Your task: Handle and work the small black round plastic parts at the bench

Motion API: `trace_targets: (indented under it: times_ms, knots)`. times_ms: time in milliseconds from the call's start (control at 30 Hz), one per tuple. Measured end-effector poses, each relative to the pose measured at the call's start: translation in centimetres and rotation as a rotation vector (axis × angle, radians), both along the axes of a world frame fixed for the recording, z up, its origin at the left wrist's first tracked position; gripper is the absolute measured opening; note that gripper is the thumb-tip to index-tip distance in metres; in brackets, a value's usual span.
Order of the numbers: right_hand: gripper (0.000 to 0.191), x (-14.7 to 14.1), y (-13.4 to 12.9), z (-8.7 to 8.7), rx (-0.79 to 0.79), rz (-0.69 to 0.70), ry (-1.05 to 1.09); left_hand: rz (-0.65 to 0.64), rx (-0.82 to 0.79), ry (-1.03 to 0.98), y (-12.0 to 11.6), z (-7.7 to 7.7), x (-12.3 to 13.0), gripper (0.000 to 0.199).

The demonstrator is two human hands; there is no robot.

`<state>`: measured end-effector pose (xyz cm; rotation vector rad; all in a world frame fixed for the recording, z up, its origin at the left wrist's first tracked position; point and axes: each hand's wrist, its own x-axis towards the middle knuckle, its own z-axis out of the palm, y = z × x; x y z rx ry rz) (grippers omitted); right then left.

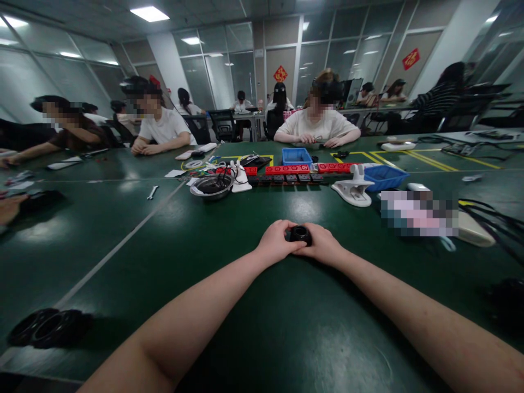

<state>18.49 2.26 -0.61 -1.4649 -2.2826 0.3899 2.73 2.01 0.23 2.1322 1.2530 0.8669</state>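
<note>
A small round black part with a hole in its top sits between my two hands at the middle of the green table. My left hand curls round its left side, thumb at the near edge. From the right, my right hand wraps the same part, and the two thumbs meet in front of it. The undersides of the fingers are hidden. Two black rings lie at the lower left of the table.
Across the table's middle stand a bowl of cables, red power strips, a white clamp stand and blue baskets. A wrench lies left. Black cables lie at right. Several people sit beyond and left; one hand shows at the left edge.
</note>
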Motion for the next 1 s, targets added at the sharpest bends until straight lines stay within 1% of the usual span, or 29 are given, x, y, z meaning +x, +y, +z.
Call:
trace_targets:
  times_ms: [67,133,233,467,700,1000]
  knots:
    - [0.046,0.9,0.5,0.3,-0.084,0.16,0.073,-0.081,-0.005,-0.01,0.3,0.1,-0.3,0.038]
    - [0.038,1.6,0.9,0.6,-0.188,0.273,0.136,-0.126,-0.01,-0.012,0.5,0.1,-0.5,0.04]
    - [0.029,2.1,1.2,0.9,-0.301,0.334,0.229,-0.133,-0.003,-0.007,0.7,-0.1,-0.6,0.042]
    - [0.029,2.0,1.0,1.1,-0.368,0.34,0.322,-0.141,0.002,-0.001,0.6,-0.2,-0.6,0.044]
    - [0.031,1.9,1.1,0.9,-0.442,0.317,0.384,-0.145,0.013,-0.009,0.7,-0.2,-0.6,0.045]
    - [0.029,1.9,1.0,1.0,-0.43,0.259,0.337,-0.157,0.014,-0.03,0.6,-0.1,-0.6,0.046]
